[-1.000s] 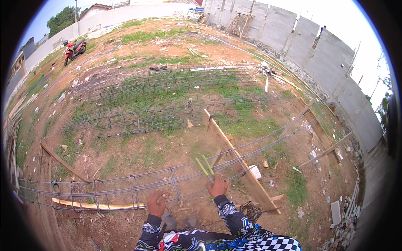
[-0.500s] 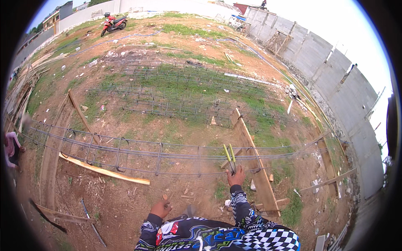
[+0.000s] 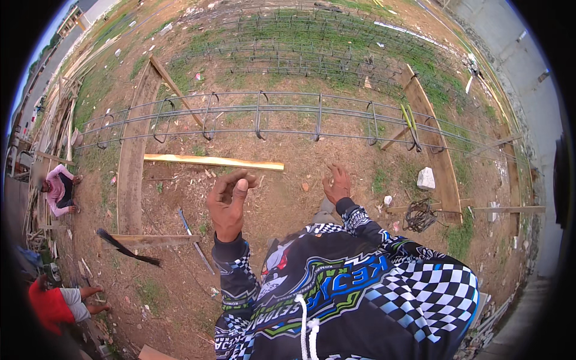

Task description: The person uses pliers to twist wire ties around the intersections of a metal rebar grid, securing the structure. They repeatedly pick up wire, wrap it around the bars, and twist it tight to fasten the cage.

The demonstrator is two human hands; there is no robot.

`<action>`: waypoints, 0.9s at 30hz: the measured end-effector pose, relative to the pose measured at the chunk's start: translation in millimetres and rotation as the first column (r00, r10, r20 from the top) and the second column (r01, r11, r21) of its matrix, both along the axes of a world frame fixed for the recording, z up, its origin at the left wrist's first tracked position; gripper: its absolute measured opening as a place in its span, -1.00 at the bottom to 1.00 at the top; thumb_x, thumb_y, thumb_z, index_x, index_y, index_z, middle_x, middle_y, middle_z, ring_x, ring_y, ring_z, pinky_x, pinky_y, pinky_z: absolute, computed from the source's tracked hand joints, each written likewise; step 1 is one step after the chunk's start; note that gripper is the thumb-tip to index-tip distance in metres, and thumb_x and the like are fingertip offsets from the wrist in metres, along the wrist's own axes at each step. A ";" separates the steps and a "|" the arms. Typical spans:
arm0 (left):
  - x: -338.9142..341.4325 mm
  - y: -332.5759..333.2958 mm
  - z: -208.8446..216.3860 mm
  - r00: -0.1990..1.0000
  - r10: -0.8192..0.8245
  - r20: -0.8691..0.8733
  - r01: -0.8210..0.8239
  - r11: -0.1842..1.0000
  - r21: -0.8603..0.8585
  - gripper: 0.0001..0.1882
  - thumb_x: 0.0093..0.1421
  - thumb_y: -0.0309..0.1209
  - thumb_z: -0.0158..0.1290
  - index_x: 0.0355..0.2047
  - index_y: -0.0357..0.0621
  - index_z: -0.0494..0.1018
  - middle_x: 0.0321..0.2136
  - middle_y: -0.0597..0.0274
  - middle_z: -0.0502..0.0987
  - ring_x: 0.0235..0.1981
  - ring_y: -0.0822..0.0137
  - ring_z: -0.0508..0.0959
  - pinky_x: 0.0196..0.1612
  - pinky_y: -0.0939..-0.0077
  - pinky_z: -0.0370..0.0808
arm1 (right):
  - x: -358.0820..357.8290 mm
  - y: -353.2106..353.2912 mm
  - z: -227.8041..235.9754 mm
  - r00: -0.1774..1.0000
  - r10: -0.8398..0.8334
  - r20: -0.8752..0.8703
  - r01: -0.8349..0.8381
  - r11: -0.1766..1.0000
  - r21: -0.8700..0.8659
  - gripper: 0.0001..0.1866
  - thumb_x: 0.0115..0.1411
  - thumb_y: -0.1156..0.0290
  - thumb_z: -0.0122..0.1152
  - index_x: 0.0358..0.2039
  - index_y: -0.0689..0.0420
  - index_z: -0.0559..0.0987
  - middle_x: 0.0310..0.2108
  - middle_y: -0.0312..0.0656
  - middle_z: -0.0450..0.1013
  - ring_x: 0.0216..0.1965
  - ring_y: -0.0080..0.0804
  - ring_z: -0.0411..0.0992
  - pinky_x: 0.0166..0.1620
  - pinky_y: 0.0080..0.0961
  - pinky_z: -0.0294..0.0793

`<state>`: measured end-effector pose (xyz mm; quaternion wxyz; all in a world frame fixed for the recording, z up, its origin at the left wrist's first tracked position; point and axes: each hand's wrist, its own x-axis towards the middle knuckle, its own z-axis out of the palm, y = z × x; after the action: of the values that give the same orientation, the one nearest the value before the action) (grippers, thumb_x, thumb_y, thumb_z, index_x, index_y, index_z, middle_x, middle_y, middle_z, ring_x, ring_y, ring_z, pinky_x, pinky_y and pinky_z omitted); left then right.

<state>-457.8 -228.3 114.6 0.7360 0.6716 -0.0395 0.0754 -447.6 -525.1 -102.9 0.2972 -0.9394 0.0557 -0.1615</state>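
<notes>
Both grips: empty; your left hand (image 3: 228, 207) half-curled, your right hand (image 3: 338, 184) loosely open.
Green-handled tool (image 3: 410, 123): now out of your right hand, resting at the rebar cage (image 3: 319, 117) beside the plank (image 3: 445, 174).
Rebar cage: no longer within your touch.

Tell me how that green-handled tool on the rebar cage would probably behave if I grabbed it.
The green-handled tool should feel stiff, judging by its long, straight handles. Those handles may swing, since they stand slightly apart. Its dark lower end sits among the rebar cage's bars, so it could snag.
</notes>
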 end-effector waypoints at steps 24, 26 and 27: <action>63.3 16.7 -99.8 0.924 0.256 -0.285 -0.147 0.924 0.353 -0.66 0.16 -0.16 0.16 -0.25 -0.20 0.57 -0.46 0.10 0.60 -0.41 0.29 0.58 -0.30 0.39 0.49 | 152.1 9.4 -146.3 0.294 0.491 -0.820 -0.687 0.705 0.176 -0.61 0.01 0.11 0.28 -0.22 0.09 0.65 -0.26 0.02 0.58 -0.14 -0.05 0.54 -0.04 -0.26 0.49; 43.1 20.3 -113.7 0.880 0.310 -0.361 -0.192 0.926 0.326 -0.65 0.16 -0.16 0.16 -0.25 -0.22 0.57 -0.44 0.08 0.59 -0.39 0.29 0.58 -0.28 0.39 0.48 | 153.7 3.8 -154.2 0.228 0.517 -0.825 -0.652 0.711 0.265 -0.60 0.02 0.09 0.26 -0.22 0.09 0.66 -0.27 0.01 0.58 -0.15 -0.05 0.54 -0.05 -0.24 0.49; 31.1 25.2 -134.3 0.849 0.362 -0.386 -0.250 0.917 0.311 -0.64 0.15 -0.14 0.16 -0.26 -0.21 0.57 -0.44 0.06 0.60 -0.38 0.25 0.59 -0.27 0.36 0.49 | 154.2 -2.0 -167.7 0.220 0.514 -0.829 -0.698 0.677 0.234 -0.61 0.05 0.09 0.24 -0.22 0.10 0.65 -0.27 0.01 0.58 -0.16 -0.07 0.55 -0.06 -0.25 0.50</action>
<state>-426.7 -203.1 -19.6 0.6139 0.7558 0.2252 0.0351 -293.4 -527.1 -270.6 0.1779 -0.8569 -0.1946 0.4430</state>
